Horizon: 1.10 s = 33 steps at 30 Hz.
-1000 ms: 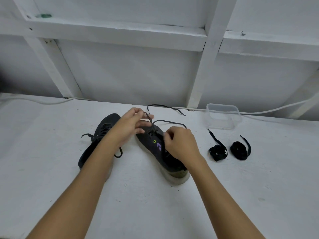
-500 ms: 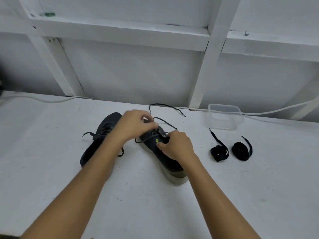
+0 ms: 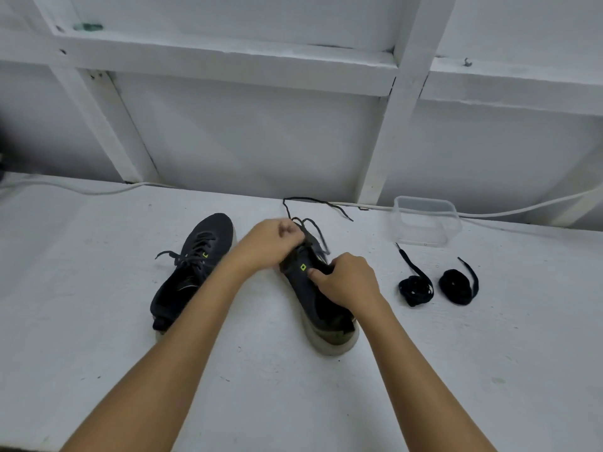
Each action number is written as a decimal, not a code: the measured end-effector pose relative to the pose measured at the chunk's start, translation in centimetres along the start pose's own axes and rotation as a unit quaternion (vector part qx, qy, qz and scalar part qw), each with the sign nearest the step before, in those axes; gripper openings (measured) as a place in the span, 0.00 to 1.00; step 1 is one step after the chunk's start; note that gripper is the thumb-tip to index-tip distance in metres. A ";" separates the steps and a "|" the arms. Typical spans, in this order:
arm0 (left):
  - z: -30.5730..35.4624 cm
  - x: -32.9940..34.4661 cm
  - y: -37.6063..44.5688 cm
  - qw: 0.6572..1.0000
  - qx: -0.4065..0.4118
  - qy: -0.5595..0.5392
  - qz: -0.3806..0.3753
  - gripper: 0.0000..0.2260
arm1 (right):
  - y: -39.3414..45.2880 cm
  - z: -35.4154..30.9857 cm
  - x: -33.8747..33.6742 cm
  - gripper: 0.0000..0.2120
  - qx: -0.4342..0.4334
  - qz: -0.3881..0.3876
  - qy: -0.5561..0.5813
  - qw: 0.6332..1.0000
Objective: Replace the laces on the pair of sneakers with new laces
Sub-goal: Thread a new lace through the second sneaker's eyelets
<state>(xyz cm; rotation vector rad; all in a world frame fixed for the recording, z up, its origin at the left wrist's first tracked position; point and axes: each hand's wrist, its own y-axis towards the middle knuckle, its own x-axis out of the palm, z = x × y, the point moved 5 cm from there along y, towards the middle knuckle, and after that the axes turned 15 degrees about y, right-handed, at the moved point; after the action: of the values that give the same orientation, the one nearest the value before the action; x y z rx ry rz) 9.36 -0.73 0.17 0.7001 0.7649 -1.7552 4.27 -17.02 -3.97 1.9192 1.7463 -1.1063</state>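
Two bare forearms reach in from the lower edge of the view, slim and smooth, with no sleeves showing anywhere along them. Neither wrist carries a watch, a band or a bracelet. The left hand (image 3: 272, 241) and the right hand (image 3: 346, 280) wear no gloves and no rings. The left hand is smeared by motion blur, so its fingernails cannot be made out.
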 end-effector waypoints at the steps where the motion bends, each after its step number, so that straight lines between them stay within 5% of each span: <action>1: -0.2 -1.4 -0.3 0.990 -0.007 -0.138 0.012 0.07 | -0.1 0.1 0.0 0.22 0.006 0.002 0.003 1.000; 5: -0.4 -4.6 -1.1 0.855 0.001 -0.518 0.017 0.17 | 0.0 -0.3 0.0 0.21 0.016 -0.001 0.020 1.000; 7: -0.4 -3.5 -1.1 0.859 -0.032 -0.512 -0.001 0.18 | 0.1 -0.4 0.0 0.24 0.018 -0.009 0.037 0.999; 9: -0.9 -2.2 -1.0 0.948 -0.069 -0.308 0.028 0.14 | -0.2 -0.4 0.0 0.25 0.021 -0.022 0.049 0.998; 11: -0.8 -1.3 -0.9 0.996 -0.040 -0.046 0.063 0.11 | -0.5 -0.4 -0.1 0.25 0.023 -0.025 0.047 0.998; 15: -0.3 1.4 -0.1 0.970 0.013 0.244 -0.006 0.06 | -0.3 0.0 0.1 0.27 0.033 -0.015 0.046 0.998; 17: -0.2 1.4 0.2 0.960 0.008 0.279 -0.034 0.06 | -0.2 0.2 0.1 0.26 0.035 -0.011 0.042 0.998; 18: 0.1 1.0 0.2 0.974 0.012 0.221 -0.047 0.06 | -0.3 0.1 0.1 0.26 0.033 -0.008 0.038 0.999; 20: 1.0 -0.5 0.0 0.996 0.000 -0.074 -0.057 0.09 | -0.5 -0.1 -0.1 0.24 0.028 -0.006 0.032 0.999; 22: 1.1 -2.8 0.0 0.926 -0.024 -0.376 -0.020 0.14 | -0.7 -0.3 -0.1 0.23 0.030 -0.009 0.036 0.999; 24: 1.0 -4.3 -0.1 0.851 -0.026 -0.525 -0.015 0.17 | -0.9 -0.6 -0.2 0.22 0.032 -0.010 0.035 0.999; 30: 2.6 -5.4 -0.8 0.738 0.030 -0.670 -0.069 0.09 | -1.4 -0.8 0.0 0.22 0.040 -0.023 0.060 0.997; 33: 3.4 -4.9 -0.7 0.806 0.024 -0.589 -0.051 0.12 | -2.1 -1.4 0.4 0.23 0.046 -0.050 0.068 0.995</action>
<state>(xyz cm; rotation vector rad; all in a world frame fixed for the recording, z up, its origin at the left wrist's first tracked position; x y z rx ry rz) 9.73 -0.34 6.17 -0.4698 -0.1259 -1.8765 2.71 -15.42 -2.80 2.0233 1.9140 -1.1331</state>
